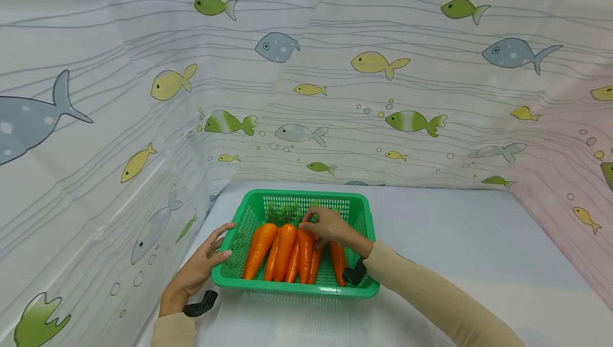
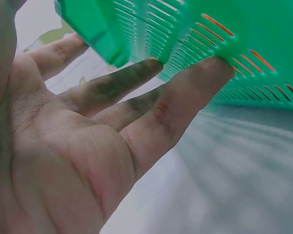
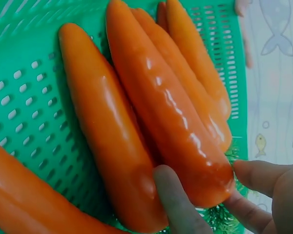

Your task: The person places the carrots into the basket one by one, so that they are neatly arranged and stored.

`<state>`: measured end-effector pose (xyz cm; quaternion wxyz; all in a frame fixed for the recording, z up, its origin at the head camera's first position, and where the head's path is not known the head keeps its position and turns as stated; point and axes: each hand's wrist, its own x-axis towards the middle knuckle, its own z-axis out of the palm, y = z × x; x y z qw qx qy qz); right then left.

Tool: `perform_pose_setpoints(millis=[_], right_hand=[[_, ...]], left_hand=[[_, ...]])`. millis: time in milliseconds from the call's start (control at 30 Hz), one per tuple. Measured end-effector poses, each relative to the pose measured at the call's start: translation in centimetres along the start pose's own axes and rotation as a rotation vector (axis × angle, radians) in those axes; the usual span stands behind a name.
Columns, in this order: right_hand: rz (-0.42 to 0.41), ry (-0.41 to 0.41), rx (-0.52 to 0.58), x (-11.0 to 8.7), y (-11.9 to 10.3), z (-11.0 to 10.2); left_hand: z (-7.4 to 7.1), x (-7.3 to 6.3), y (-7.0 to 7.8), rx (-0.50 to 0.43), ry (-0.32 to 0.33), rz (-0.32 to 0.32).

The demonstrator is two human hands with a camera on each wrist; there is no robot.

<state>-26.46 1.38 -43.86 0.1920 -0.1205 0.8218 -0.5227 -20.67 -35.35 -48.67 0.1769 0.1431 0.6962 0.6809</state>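
A green perforated plastic basket (image 1: 297, 287) stands on the table with several orange carrots (image 1: 258, 251) in it. My right hand (image 1: 330, 225) reaches in over the far ends of the carrots. Up close in the right wrist view, the thumb and fingers of that hand (image 3: 283, 200) hold the thick end of one glossy carrot (image 3: 171, 117) from both sides. Its tip still lies among the others. At the basket's left side, my left hand (image 1: 197, 270) has its fingers spread. In the left wrist view, its fingertips (image 2: 212, 66) rest against the slotted outer wall (image 2: 263, 29).
Green leafy tops (image 1: 282, 213) lie along the basket's far side. One carrot (image 1: 337, 262) lies apart at the right. White sheeting (image 1: 335, 102) printed with fish rises behind and on both sides of the white table (image 1: 455, 240). A black device (image 1: 201, 304) sits at my left wrist.
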Motion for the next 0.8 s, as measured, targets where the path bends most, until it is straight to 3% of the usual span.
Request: perform_pose_setpoints(millis=[500, 667, 800], right_hand=[[0.009, -0.001, 0.007, -2.9, -1.0, -2.6], [-0.066, 0.034, 0.038, -4.2, -0.8, -5.0], [-0.114, 0.078, 0.059, -5.8, -0.1, -8.2]], left_hand=[[0.0, 0.1, -0.3, -0.018, -0.004, -0.012], [-0.2, 0.0, -0.4, -0.013, -0.006, -0.019], [-0.5, -0.4, -0.1, 0.033, -0.008, -0.041]])
